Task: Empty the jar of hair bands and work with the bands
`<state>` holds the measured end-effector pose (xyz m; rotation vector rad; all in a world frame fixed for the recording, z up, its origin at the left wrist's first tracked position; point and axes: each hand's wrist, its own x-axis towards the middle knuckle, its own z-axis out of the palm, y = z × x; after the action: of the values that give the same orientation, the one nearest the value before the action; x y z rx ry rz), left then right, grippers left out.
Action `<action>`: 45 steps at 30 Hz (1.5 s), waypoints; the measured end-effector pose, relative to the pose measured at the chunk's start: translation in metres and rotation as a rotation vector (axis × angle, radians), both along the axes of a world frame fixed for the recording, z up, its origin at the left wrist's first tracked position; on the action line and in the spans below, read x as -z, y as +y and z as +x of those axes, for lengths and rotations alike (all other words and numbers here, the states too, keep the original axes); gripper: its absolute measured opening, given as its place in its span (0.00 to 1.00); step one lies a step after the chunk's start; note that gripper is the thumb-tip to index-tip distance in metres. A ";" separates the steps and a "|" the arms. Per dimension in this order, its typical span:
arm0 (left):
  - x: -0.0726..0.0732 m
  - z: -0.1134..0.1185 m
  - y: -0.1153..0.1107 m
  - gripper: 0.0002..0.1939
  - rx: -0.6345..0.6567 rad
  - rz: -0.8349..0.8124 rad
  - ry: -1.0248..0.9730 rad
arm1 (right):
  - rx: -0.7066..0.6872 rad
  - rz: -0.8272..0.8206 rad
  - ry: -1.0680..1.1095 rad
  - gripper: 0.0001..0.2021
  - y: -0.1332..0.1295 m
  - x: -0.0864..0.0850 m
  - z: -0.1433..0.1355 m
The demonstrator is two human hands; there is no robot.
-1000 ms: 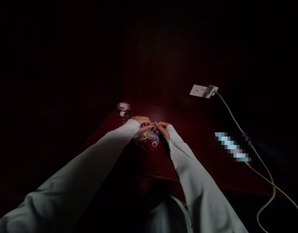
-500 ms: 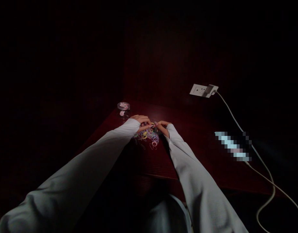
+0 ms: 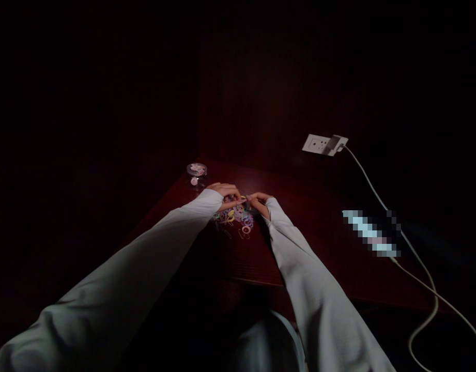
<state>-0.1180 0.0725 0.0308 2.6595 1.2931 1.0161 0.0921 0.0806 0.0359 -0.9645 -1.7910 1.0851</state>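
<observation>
Item, a yellow band [image 3: 243, 197]: seen at the fingertips, between the two hands, as a short arc. Its long axis cannot be fixed with confidence, most of its outline being hidden by fingers.

Item, left hand [image 3: 228, 191]: bent over the far left side of the heap, fingers curled, tips pointed towards the right hand. The yellow band is approached from its left end.

Item, right hand [image 3: 261, 200]: set at the heap's far right edge, thumb and fingers drawn in towards the same band from the right. Neither hand can be named as clearly nearer to it. Both grips are seen with fingers curled in and tips almost meeting; whether either is clamped on the band cannot be told.

Item, heap of small coloured bands [image 3: 238, 213]: laid on the dark red desk [image 3: 245, 258], beneath the fingertips and spread from there towards the body, with more of it on the left hand's side. A yellow ring [image 3: 231, 216] is included near its middle; a pink ring [image 3: 246, 229] is placed at its near edge, almost straight bodyward of the fingertips.

Item, lidded clear jar [image 3: 196, 170]: stood upright beyond the left wrist, apart from the heap.

Item, wall socket [image 3: 317, 144]: fitted with a plug [image 3: 337, 145], from which a pale cable [image 3: 371, 186] is trailed, well to the right.
</observation>
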 end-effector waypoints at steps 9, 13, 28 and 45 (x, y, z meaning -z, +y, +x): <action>0.001 0.000 0.000 0.10 -0.022 0.029 -0.003 | 0.026 -0.005 -0.018 0.28 0.000 0.000 0.000; 0.000 0.000 -0.001 0.11 -0.026 0.036 0.005 | 0.030 0.008 -0.017 0.27 0.000 0.001 0.000; 0.000 0.000 0.000 0.07 -0.039 0.018 0.048 | 0.010 -0.019 -0.012 0.28 -0.001 0.003 -0.002; -0.012 -0.001 -0.013 0.14 -0.006 0.003 0.077 | 0.008 0.068 -0.097 0.26 0.002 0.007 0.002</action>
<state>-0.1192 0.0594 0.0424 2.7242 1.3141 0.9265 0.0939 0.0827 0.0288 -0.9977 -1.8883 0.9804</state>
